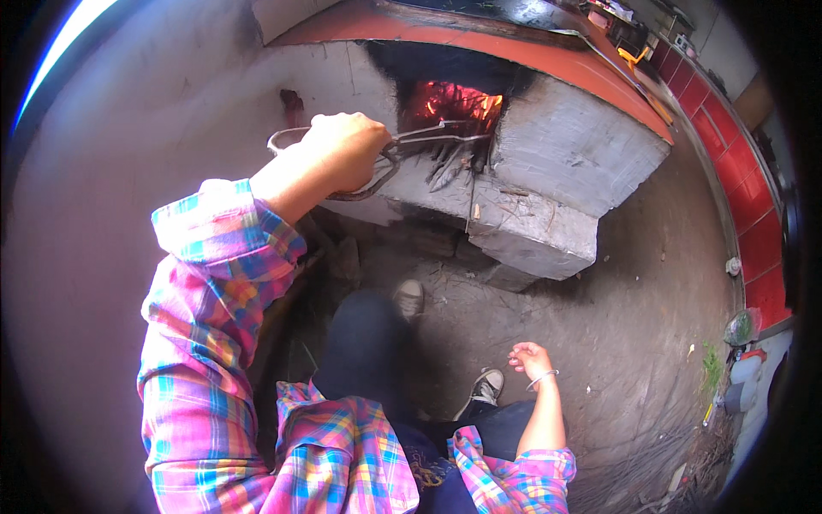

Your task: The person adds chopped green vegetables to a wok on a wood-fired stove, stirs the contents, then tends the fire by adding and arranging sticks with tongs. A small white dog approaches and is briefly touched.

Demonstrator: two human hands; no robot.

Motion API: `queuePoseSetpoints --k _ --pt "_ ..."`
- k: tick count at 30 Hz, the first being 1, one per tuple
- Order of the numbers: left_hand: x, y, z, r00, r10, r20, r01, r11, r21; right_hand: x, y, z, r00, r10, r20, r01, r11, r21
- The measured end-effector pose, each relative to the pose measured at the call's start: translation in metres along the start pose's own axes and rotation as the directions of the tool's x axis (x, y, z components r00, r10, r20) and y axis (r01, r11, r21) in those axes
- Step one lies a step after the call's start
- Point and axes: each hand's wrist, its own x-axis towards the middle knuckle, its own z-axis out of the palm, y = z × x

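My left hand (347,148) grips the looped handles of a pair of metal fire tongs (427,139). The tongs' two slightly spread prongs reach right, into the mouth of a masonry wood stove (565,141). Flames and glowing embers (459,101) burn inside the opening, just beyond the tips. Thin sticks of firewood (449,170) stick out of the opening below the tongs, over the stove's ledge (536,221). My right hand (530,360), with a bangle at the wrist, hovers above my right leg. Its fingers are loosely curled and appear to hold nothing.
A red-orange slab (597,70) overhangs the opening. The pale wall (96,257) is close on my left. Red-tiled cabinets (751,186) line the right side. Brushwood (648,443) and plastic containers (745,385) lie at lower right. My shoes (410,299) rest on the floor.
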Motion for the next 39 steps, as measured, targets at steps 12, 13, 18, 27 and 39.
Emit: queuePoseSetpoints --k 12,13,18,27,39 --pt "0.053 0.024 0.002 0.996 -0.092 0.008 0.092 0.993 -0.068 0.001 0.003 0.003 0.998 0.064 -0.007 -0.064 0.998 0.021" --pt "0.059 0.029 0.002 0.993 -0.112 0.031 0.113 0.992 -0.050 0.001 0.003 0.003 0.998 0.070 -0.005 -0.070 0.997 0.020" --pt "0.090 0.044 0.018 0.992 -0.119 -0.043 0.114 0.989 -0.093 0.004 0.001 0.005 0.997 0.076 -0.011 -0.076 0.997 0.030" --pt "0.116 0.009 0.057 0.967 -0.160 0.198 0.231 0.879 -0.417 0.012 -0.003 0.006 0.999 0.048 0.022 -0.048 0.999 -0.003" --pt "0.147 -0.008 0.066 0.952 -0.301 0.053 0.293 0.847 -0.444 0.009 -0.010 0.012 0.998 0.058 0.014 -0.059 0.997 0.046"
